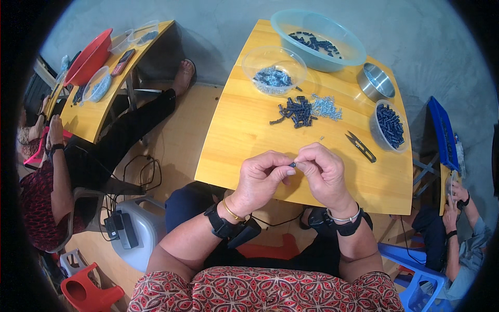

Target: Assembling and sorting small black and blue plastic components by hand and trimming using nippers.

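Observation:
Over the near edge of the table, my two hands meet fingertip to fingertip. My left hand (266, 174) pinches a small black plastic piece (292, 165) between thumb and forefinger. The closed fingers of my right hand (322, 169) press against its other side; whatever they hold is hidden. Ahead of my hands lies a loose pile of black plastic pieces (298, 112), touching a heap of small silvery screw-like parts (327, 107). One tiny silvery part (322, 138) lies apart from them. Black thread snips (360, 146) rest to the right.
Round the yellow table (228, 151) stand a blue-green basin (332, 60) of black pieces, a clear tub (275, 88) with bagged silvery parts, a steel bowl (376, 81) and a tub of black pieces (390, 126). People work at tables on both sides. Cables (140, 174) trail left.

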A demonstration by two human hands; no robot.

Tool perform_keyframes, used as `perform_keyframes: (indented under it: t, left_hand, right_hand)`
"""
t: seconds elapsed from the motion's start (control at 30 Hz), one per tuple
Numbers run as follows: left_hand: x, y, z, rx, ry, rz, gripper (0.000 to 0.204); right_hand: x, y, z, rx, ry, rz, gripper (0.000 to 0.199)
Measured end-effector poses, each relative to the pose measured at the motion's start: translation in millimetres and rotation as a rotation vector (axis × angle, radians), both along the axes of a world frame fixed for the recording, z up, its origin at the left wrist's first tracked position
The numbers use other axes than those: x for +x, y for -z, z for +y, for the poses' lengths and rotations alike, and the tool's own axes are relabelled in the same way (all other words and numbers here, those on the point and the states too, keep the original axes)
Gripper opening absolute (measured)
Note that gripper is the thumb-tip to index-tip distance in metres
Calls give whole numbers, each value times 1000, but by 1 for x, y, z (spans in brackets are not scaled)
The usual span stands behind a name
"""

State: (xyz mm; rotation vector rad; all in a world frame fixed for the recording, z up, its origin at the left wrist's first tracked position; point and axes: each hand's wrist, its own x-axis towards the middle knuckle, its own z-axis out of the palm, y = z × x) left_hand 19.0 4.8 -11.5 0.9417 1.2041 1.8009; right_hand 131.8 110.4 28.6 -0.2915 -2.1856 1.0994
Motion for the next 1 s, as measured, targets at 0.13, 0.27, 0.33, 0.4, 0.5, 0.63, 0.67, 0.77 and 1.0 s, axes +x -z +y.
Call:
perform_keyframes:
  t: [0.13, 0.27, 0.33, 0.4, 0.5, 0.63, 0.67, 0.77, 1.0]
  left_hand:
    - [0, 0, 0, 4, 6, 38, 7]
    - [1, 1, 0, -15, 9, 74, 7]
    - [1, 2, 0, -15, 0, 123, 7]
    - [0, 2, 0, -14, 17, 53, 8]
    - [-3, 1, 1, -13, 31, -50, 9]
    - [-4, 0, 0, -31, 19, -89, 9]
    - [-4, 0, 0, -29, 19, -87, 9]
    - [-4, 1, 0, -23, 15, -113, 9]
    - [-2, -2, -1, -99, -3, -109, 7]
  right_hand:
    - [1, -3, -1, 36, -9, -15, 7]
    - [2, -6, -5, 152, 6, -38, 8]
    - [4, -4, -4, 186, -5, -42, 8]
    - [4, 3, 0, 32, -67, 19, 11]
    - [4, 4, -1, -3, -57, -5, 15]
    - [6, 5, -3, -43, 76, -41, 21]
    - [5, 1, -4, 60, 72, -67, 26]
    - [4, 0, -5, 241, 62, -117, 36]
    - [6, -3, -15, 473, 37, -264, 46]
